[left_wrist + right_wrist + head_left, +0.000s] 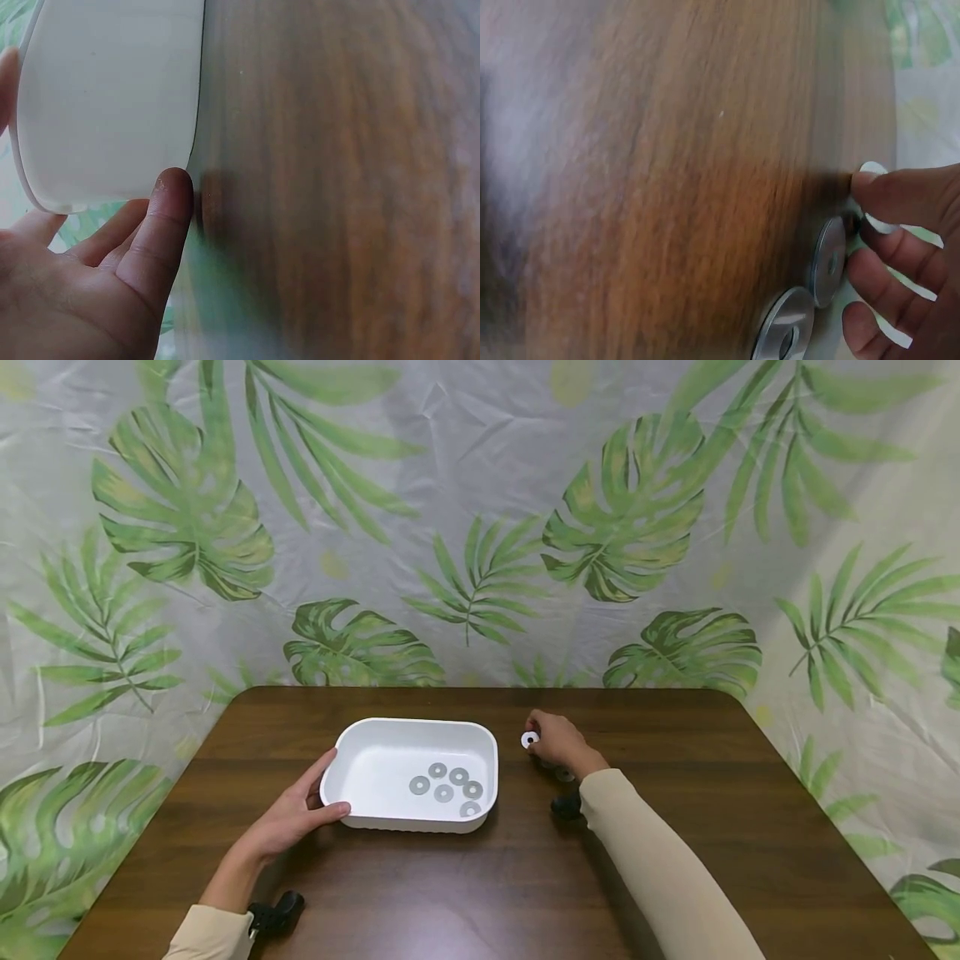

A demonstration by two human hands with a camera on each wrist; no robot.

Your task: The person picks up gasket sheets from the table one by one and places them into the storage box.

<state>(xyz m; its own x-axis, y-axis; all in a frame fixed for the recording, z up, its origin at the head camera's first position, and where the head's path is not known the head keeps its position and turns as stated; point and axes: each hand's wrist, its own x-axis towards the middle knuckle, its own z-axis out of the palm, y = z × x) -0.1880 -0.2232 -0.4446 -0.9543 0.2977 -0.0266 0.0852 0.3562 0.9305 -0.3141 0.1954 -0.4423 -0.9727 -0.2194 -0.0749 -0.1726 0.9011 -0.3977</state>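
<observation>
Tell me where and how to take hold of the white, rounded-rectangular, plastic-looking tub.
Best, I'd judge, by the left short wall of the tub, coming from the left: that thin, raised edge can likely be pinched, and the six flat, round, grey metal washers inside lie toward the opposite end.

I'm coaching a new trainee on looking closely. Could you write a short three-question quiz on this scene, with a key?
1. How many washers lie inside the white tray?
2. True or false: the left grip touches the white tray.
3. What does the right grip pinch?
A) the table's edge
B) a washer
C) the white tray's rim

Key: 1. Six. 2. True. 3. B.
</observation>
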